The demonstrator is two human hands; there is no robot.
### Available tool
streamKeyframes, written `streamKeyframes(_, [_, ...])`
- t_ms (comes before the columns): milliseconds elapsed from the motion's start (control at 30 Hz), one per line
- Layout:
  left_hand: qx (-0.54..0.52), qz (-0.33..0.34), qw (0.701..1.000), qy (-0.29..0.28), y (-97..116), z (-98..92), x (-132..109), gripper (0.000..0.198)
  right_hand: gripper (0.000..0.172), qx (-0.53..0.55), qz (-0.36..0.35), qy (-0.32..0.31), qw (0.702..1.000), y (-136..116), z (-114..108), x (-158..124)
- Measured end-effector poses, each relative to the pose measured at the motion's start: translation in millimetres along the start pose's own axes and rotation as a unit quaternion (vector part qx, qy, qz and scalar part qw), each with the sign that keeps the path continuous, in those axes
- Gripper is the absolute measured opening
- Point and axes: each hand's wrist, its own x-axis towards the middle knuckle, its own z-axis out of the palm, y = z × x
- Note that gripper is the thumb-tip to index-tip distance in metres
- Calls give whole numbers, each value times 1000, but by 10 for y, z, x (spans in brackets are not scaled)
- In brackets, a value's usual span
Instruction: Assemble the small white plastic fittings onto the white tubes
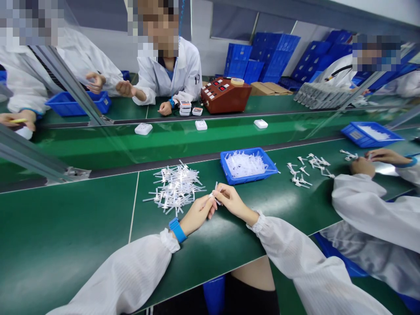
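My left hand (pixel 197 213), with a blue wristband, pinches a small white plastic piece (pixel 211 195) at its fingertips. Opposite it, my right hand (pixel 233 202) is closed on a thin translucent strip (pixel 216 185) that meets the white piece. Fingers partly hide how the two fit together. Left of my hands lies a loose pile of white pieces with translucent strips (pixel 177 186). Just beyond my right hand stands a blue tray (pixel 244 178) heaped with translucent strips (pixel 246 163).
A co-worker's hands (pixel 362 164) work at the right beside scattered white pieces (pixel 316 161) and another blue tray (pixel 364 138). White square devices (pixel 201 125) sit on the green conveyor belt (pixel 170 142). Metal posts (pixel 74 83) rise at the left. Co-workers sit across, near a brown-red box (pixel 225 96).
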Motion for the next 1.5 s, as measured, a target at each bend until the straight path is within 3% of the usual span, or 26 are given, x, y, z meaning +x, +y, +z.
streamKeyframes(500, [0, -12, 1000, 1, -17, 11, 16, 41, 39, 4, 14, -43, 999, -117, -64, 31])
streamKeyframes(667, [-9, -15, 1000, 8, -6, 13, 38, 41, 39, 6, 3, -11, 1000, -51, -52, 39])
streamKeyframes(900, [-88, -18, 996, 5, 7, -13, 57, 43, 37, 0, -51, 12, 999, -16, -49, 24])
streamKeyframes(1200, [-153, 4, 987, 42, -50, -29, 80, 40, 28, -33, -34, -32, 998, -11, -106, -3])
streamKeyframes(1500, [-34, 6, 999, 25, 6, -90, 54, 38, 30, -45, -37, -33, 998, -24, -65, -12])
